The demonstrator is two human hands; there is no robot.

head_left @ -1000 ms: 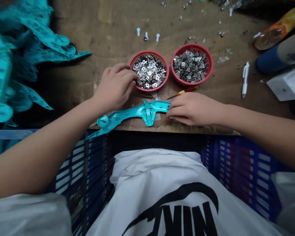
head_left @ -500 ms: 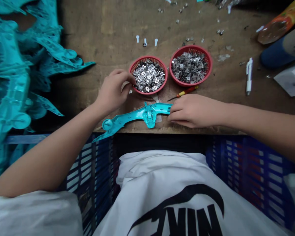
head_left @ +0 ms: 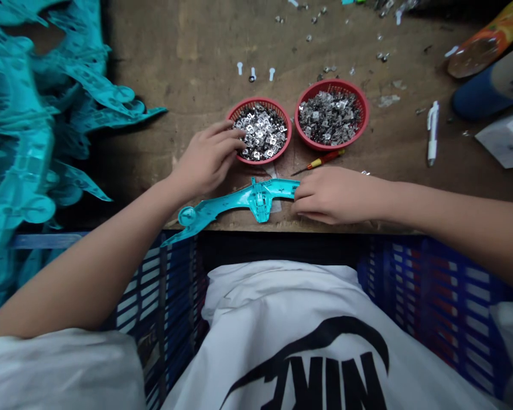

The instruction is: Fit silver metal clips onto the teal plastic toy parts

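Observation:
A long teal plastic part [head_left: 239,202] lies along the near edge of the wooden table [head_left: 188,51]. My right hand [head_left: 333,195] is closed on the part's right end, fingers curled. My left hand [head_left: 207,159] reaches over the rim of the left red basket [head_left: 239,111], its fingertips pinched among the small metal clips [head_left: 263,134] inside; what they hold is too small to see. A second red basket [head_left: 361,111] of metal clips stands just to the right.
A heap of teal plastic parts [head_left: 34,125] fills the left side. A small red-handled screwdriver [head_left: 320,162] lies behind my right hand. A white pen [head_left: 431,131], a blue roll [head_left: 483,94] and a white box [head_left: 507,139] sit at right. Blue crates [head_left: 419,285] flank my lap.
My left hand drew back from the left basket to its rim, then reached into the clips again. My right hand has stayed on the teal part's end.

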